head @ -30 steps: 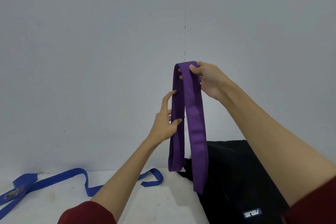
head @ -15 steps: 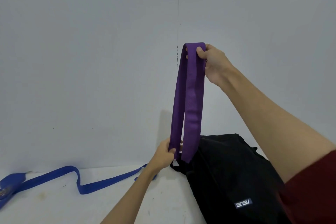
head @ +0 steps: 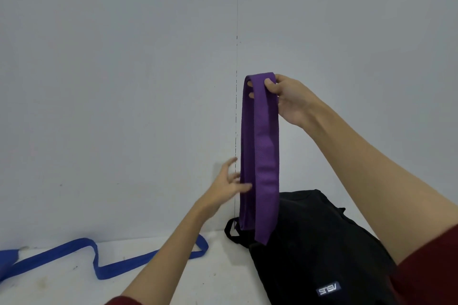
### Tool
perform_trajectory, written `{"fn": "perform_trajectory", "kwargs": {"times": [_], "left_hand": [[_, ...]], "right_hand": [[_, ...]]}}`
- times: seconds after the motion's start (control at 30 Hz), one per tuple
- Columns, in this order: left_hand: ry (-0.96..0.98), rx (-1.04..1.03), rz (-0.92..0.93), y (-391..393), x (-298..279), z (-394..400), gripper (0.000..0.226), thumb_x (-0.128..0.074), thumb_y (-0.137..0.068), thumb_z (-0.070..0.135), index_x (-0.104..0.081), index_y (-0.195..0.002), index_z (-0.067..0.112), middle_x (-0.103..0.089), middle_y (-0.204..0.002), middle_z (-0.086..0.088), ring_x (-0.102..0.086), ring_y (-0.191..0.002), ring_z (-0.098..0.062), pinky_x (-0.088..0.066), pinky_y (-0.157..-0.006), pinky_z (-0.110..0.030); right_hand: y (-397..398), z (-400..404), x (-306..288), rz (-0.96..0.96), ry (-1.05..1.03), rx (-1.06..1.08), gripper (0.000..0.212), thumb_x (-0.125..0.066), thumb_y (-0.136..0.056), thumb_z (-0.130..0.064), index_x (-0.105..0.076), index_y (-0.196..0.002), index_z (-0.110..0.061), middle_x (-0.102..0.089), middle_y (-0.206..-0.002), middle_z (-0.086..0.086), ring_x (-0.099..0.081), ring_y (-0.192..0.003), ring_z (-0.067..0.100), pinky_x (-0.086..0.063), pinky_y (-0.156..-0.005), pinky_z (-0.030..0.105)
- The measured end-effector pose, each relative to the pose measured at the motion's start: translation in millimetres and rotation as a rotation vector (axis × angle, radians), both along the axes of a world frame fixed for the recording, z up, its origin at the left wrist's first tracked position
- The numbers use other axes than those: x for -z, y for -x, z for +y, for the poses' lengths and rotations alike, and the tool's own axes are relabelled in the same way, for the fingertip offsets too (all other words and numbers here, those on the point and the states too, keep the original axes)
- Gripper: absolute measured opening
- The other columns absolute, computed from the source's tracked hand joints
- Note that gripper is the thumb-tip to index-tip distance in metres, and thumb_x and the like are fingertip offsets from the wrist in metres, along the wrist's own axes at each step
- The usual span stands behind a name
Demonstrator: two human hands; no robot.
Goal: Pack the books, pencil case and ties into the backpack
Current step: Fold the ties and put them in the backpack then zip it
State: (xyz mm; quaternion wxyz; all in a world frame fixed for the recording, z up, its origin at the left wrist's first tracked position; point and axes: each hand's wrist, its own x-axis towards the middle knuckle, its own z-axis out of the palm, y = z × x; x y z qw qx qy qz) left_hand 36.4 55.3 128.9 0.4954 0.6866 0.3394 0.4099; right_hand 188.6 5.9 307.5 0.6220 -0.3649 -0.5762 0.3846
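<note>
- Right hand (head: 288, 99) pinches folded purple tie (head: 262, 156) at its top, above the backpack (head: 322, 242).
- Left hand (head: 226, 187) spread, fingertips brushing the tie.
- Risk: loose pinch lets layers slip apart, missing the backpack.

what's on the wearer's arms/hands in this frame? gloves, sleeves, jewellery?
Both hands, left hand and right hand, are bare: no gloves, and no rings or watch visible. Forearms are uncovered. Dark red sleeves show only near the frame's bottom edge, apparently short or pushed up.

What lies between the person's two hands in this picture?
In the head view, the hanging purple tie: the right hand pinches its folded top, and the open left hand touches its lower edge.
</note>
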Motion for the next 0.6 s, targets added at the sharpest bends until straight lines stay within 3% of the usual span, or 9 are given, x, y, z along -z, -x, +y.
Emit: {"fn": "perform_trajectory", "kwargs": {"times": [0.03, 0.1, 0.17, 0.23, 0.43, 0.5, 0.6], "left_hand": [[-0.050, -0.013, -0.034, -3, -16, 0, 0.084, -0.069, -0.081, 0.007, -0.018, -0.145, 0.027, -0.049, -0.133, -0.010, -0.056, -0.116, -0.021, -0.043, -0.103, -0.038], [-0.135, -0.030, -0.097, -9, -47, -1, 0.074, -0.068, -0.083, 0.007, -0.025, -0.141, 0.024, -0.058, -0.122, -0.007, -0.062, -0.105, -0.016, -0.051, -0.091, -0.029], [-0.185, -0.063, -0.109, -14, -71, -3, 0.053, -0.065, -0.086, 0.009, -0.037, -0.130, 0.020, -0.065, -0.105, -0.003, -0.065, -0.088, -0.011, -0.054, -0.073, -0.019], [-0.187, -0.103, -0.118, -16, -83, -3, 0.035, -0.061, -0.090, 0.011, -0.050, -0.123, 0.007, -0.067, -0.094, -0.003, -0.065, -0.076, -0.012, -0.054, -0.065, -0.018], [-0.129, -0.122, -0.175, -15, -85, 1, 0.023, -0.052, -0.095, 0.013, -0.063, -0.115, 0.009, -0.070, -0.100, -0.006, -0.067, -0.081, -0.016, -0.056, -0.070, -0.025], [-0.126, -0.122, -0.178, -16, -83, -2, 0.023, -0.052, -0.095, 0.013, -0.063, -0.115, 0.010, -0.070, -0.098, -0.005, -0.067, -0.081, -0.016, -0.056, -0.071, -0.025], [-0.110, -0.087, -0.206, -19, -79, -8, 0.023, -0.053, -0.094, 0.009, -0.063, -0.115, 0.008, -0.070, -0.092, -0.004, -0.067, -0.076, -0.014, -0.056, -0.066, -0.023]], "right_hand": [[2, 0, 1, -0.013, 0.003, -0.007, 0.025, -0.045, -0.098, -0.008, -0.056, -0.120, -0.002, -0.061, -0.122, 0.014, -0.058, -0.100, 0.024, -0.047, -0.097, 0.039], [6, -1, 2, -0.021, 0.000, -0.021, 0.024, -0.044, -0.098, -0.008, -0.056, -0.119, -0.002, -0.062, -0.117, 0.014, -0.060, -0.100, 0.025, -0.049, -0.095, 0.039], [10, -3, 3, -0.002, -0.006, -0.057, 0.024, -0.043, -0.099, -0.006, -0.055, -0.119, -0.001, -0.064, -0.110, 0.014, -0.065, -0.093, 0.026, -0.056, -0.083, 0.036], [11, -6, 3, 0.013, -0.013, -0.081, 0.021, -0.041, -0.099, -0.006, -0.054, -0.116, -0.002, -0.066, -0.103, 0.013, -0.068, -0.085, 0.025, -0.058, -0.072, 0.031], [6, -7, 9, -0.074, -0.012, 0.038, 0.018, -0.045, -0.098, -0.009, -0.060, -0.108, -0.007, -0.068, -0.112, 0.015, -0.066, -0.098, 0.030, -0.051, -0.091, 0.040], [6, -5, 12, -0.049, 0.007, 0.055, 0.018, -0.046, -0.097, -0.008, -0.060, -0.109, -0.004, -0.067, -0.112, 0.017, -0.065, -0.097, 0.030, -0.051, -0.090, 0.040], [11, -5, 17, 0.054, 0.032, 0.005, 0.019, -0.045, -0.097, -0.003, -0.057, -0.112, 0.001, -0.068, -0.098, 0.019, -0.067, -0.082, 0.027, -0.056, -0.077, 0.035]]}}
